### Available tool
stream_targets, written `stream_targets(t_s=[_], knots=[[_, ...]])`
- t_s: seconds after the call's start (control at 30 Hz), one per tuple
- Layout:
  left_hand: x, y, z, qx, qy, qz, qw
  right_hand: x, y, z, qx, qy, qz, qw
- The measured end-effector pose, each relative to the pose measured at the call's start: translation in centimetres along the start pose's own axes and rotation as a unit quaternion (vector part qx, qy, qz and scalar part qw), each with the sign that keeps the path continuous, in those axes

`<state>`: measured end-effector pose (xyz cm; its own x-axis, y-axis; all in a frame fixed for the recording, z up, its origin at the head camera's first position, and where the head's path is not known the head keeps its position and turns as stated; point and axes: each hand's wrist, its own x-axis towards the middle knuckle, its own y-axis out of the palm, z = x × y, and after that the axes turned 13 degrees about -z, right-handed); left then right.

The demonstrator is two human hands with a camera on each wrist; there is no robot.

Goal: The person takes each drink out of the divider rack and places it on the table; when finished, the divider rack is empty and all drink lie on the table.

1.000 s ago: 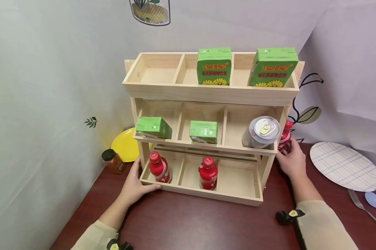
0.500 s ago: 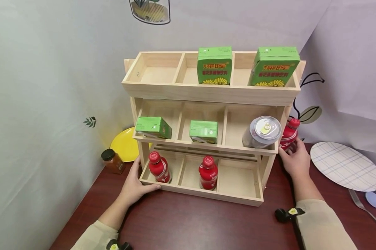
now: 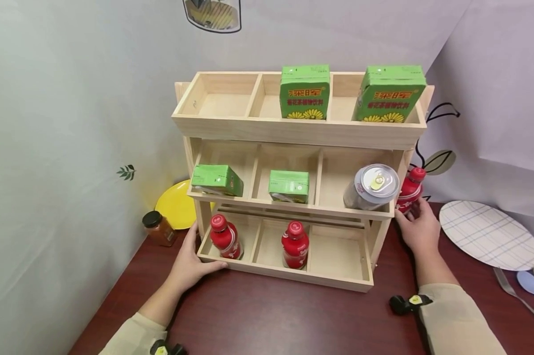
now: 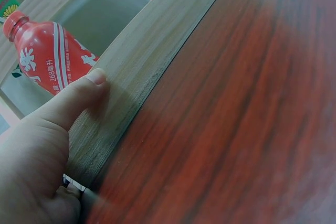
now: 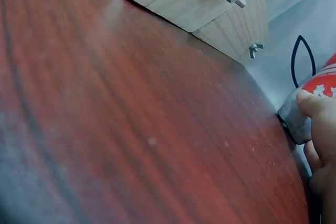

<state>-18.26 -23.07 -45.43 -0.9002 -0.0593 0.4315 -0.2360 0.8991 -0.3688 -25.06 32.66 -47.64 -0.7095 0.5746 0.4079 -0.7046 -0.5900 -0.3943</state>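
Worktop (image 3: 280, 315) w/ rack (image 3: 300, 133)
L hand (image 3: 191, 264) grips rack's front-L corner, R hand (image 3: 419, 228) red btl (image 3: 410, 191) right of it; firm brace prob helps.

On the top tier of the wooden rack (image 3: 293, 133) you can read two labels: the middle green carton (image 3: 304, 93) and the right green carton (image 3: 388, 93) both say 深晖, with 菊花茶植物饮料 beneath. By your left hand (image 4: 34, 161), the red bottle (image 4: 47, 56) is marked 268毫升 — its larger white characters show only partly. The silver can (image 3: 369, 190) carries lettering — too small to make out.
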Motion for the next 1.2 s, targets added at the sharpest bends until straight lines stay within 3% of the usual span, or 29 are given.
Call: stream_targets(t_s=[0.27,0.5,0.6,0.73,1.0,1.2], knots=[[0.0,0.7,-0.1,-0.008,-0.002,0.002,1.0000,-0.6,-0.7,0.3,0.053,0.000,-0.079,0.995],[0.1,1.4,-0.3,-0.013,-0.002,0.004,0.9999,-2.2,-2.7,0.7,0.053,0.008,-0.090,0.995],[0.1,1.5,-0.3,-0.006,0.000,0.001,1.0000,-3.1,-3.4,0.8,0.107,0.005,-0.104,0.989],[0.3,1.6,-0.3,0.001,0.005,0.001,1.0000,-4.5,-4.6,1.5,0.187,-0.052,-0.132,0.972],[0.2,1.8,0.2,-0.005,0.012,0.009,0.9999,-8.3,-6.7,4.3,0.187,-0.161,-0.095,0.964],[0.0,0.7,2.8,0.019,0.007,-0.006,0.9998,-11.3,-6.2,5.1,0.224,-0.197,-0.028,0.954]])
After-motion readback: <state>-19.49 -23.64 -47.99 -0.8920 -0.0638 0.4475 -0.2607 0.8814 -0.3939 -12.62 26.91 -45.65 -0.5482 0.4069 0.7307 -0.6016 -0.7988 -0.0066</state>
